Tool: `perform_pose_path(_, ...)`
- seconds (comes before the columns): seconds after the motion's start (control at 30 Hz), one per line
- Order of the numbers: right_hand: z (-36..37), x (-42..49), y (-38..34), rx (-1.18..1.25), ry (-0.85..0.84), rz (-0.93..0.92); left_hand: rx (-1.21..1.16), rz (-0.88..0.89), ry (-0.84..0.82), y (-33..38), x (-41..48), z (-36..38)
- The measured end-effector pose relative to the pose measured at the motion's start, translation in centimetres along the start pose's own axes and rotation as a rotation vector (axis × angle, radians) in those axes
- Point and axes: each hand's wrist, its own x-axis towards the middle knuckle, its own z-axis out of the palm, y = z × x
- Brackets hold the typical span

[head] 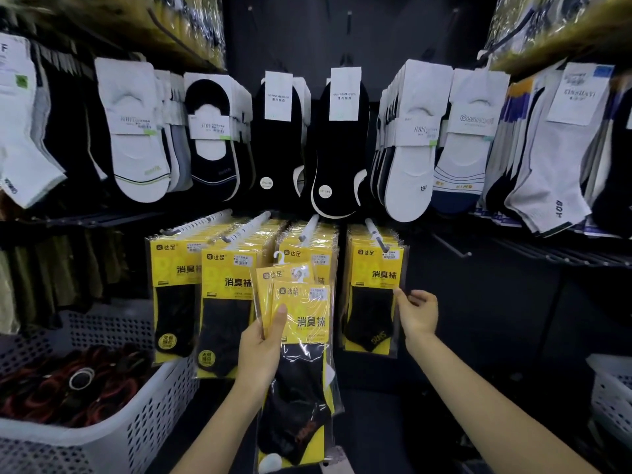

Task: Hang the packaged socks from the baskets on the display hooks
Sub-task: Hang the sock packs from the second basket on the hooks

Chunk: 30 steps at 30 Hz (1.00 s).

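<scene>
Four display hooks (pixel 309 227) already carry rows of packaged socks (pixel 225 302). Just below them, the left hand (pixel 263 343) has its grip closed round two more packs (pixel 301 323), not yet hung. The right hand (pixel 417 313) pinches the front pack (pixel 371 302) on the rightmost hook. The basket (pixel 136 422), lower left of the hooks, likely holds more.

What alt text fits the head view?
The left grip holds a stack of yellow sock packs before four hooks loaded with matching packs, while the right grip is at the edge of the rightmost hung pack. Socks hang above; a white basket sits lower left.
</scene>
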Motion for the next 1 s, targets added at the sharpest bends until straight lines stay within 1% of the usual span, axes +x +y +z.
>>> perform_pose_path(0.07, -0.2, -2.2, 0.0, 0.041, -0.112, -0.013, -0.039, -0.016, -0.016, 0.0, -0.3, 0.4)
perform_pose_path(0.13, -0.3, -5.1, -0.1, 0.073, -0.304, -0.007, -0.083, -0.033, -0.035, -0.1, -0.6, 1.0)
perform_pose_path(0.2, -0.3, -7.7, -0.1, 0.023, -0.502, -0.017, -0.115, -0.049, -0.043, -0.1, -0.9, 1.8)
perform_pose_path(0.23, -0.3, -8.7, -0.1, 0.015, -0.560, -0.025, -0.130, -0.056, -0.043, -0.1, -1.0, 2.1)
perform_pose_path(0.3, -0.3, -9.9, -0.2, 0.084, -0.604, -0.017, -0.138, -0.057, -0.049, 0.1, -1.4, 2.6)
perform_pose_path(0.37, -0.6, -10.3, -0.4, 0.159, -0.606, -0.011, -0.139, -0.052, -0.064, 0.3, -1.6, 2.6)
perform_pose_path(0.47, -1.1, -10.0, -0.4, 0.164, -0.595, -0.018, -0.109, -0.061, -0.084, 0.5, -1.7, 2.4)
perform_pose_path(0.53, -1.6, -9.3, -0.2, 0.160, -0.581, 0.017, -0.076, -0.079, -0.082, 0.7, -1.4, 2.0)
perform_pose_path(0.6, -2.3, -8.1, 0.0, 0.161, -0.517, 0.051, -0.043, -0.068, -0.088, 0.6, -1.2, 1.5)
perform_pose_path(0.7, -3.7, -5.6, -0.3, 0.175, -0.364, 0.040, -0.032, -0.069, -0.066, 0.4, -1.0, 0.6)
perform_pose_path(0.8, -4.6, -3.5, -1.8, 0.144, -0.308, -0.007, -0.044, -0.068, -0.045, 0.3, -0.6, -0.1)
perform_pose_path(0.87, -4.5, -2.5, -3.2, 0.116, -0.302, -0.085, -0.056, -0.079, -0.045, 0.4, -0.3, -0.2)
perform_pose_path(1.0, -3.4, -1.7, -5.1, 0.035, -0.358, -0.246, -0.082, -0.104, -0.064, 0.5, -0.2, 0.1)
